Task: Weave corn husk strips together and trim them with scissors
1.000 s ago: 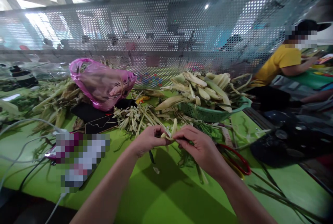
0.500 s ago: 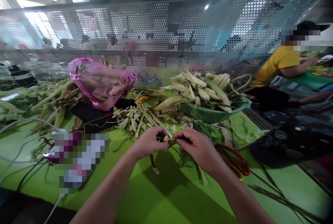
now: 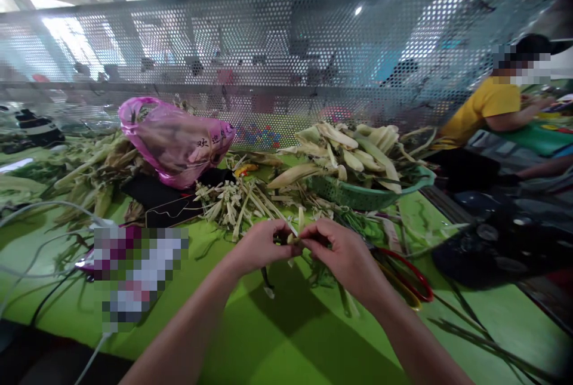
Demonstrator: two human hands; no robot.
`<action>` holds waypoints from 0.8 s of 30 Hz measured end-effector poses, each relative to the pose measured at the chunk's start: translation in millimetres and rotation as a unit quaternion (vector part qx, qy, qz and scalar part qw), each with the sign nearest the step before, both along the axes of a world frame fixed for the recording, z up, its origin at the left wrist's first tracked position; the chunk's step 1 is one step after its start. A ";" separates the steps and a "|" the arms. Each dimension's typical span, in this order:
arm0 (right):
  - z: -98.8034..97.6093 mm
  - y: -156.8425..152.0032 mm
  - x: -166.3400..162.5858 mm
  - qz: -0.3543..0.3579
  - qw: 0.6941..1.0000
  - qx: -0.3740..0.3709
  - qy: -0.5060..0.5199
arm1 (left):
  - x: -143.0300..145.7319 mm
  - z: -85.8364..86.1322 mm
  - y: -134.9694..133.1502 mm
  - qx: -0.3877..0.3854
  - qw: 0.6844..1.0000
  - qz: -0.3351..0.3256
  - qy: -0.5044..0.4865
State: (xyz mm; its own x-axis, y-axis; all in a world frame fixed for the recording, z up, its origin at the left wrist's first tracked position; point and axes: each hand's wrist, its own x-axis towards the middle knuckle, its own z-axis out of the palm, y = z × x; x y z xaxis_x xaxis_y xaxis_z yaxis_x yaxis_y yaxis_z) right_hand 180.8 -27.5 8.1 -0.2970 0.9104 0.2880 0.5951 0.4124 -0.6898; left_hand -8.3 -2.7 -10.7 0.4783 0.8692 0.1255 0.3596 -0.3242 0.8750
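My left hand (image 3: 264, 246) and my right hand (image 3: 335, 249) meet over the front of the green table, both with fingers closed. Between their fingertips they pinch a small pale corn husk piece (image 3: 293, 239), partly hidden by the fingers. A pale strip (image 3: 301, 218) stands up just behind the fingertips; whether it belongs to the held piece, I cannot tell. Below my left hand a dark thin strip (image 3: 267, 282) hangs down. Cut husk strips (image 3: 228, 203) lie in a heap beyond the hands.
Corn husks (image 3: 353, 149) fill a green basket (image 3: 358, 194) at the back right. Red-handled scissors (image 3: 418, 274) lie right of my right hand. A pink plastic bag (image 3: 174, 143), loose husks (image 3: 94, 170) and cables (image 3: 33, 274) occupy the left. A person in yellow (image 3: 487, 104) sits far right.
Both hands keep almost the same place, fingertips still together. The pale strip behind them shows taller and more upright. The view has shifted very slightly.
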 end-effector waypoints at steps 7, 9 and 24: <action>-0.2 4.2 5.7 0.007 1.000 0.012 0.009 | -2.3 4.1 0.2 -0.026 0.999 -0.025 -0.029; -3.5 5.9 4.8 -0.001 1.000 0.005 0.030 | -1.3 3.8 0.1 -0.021 0.999 -0.016 -0.030; -10.9 7.2 -2.4 0.000 0.997 -0.021 0.076 | 3.9 -2.2 -1.1 -0.037 0.998 0.011 -0.046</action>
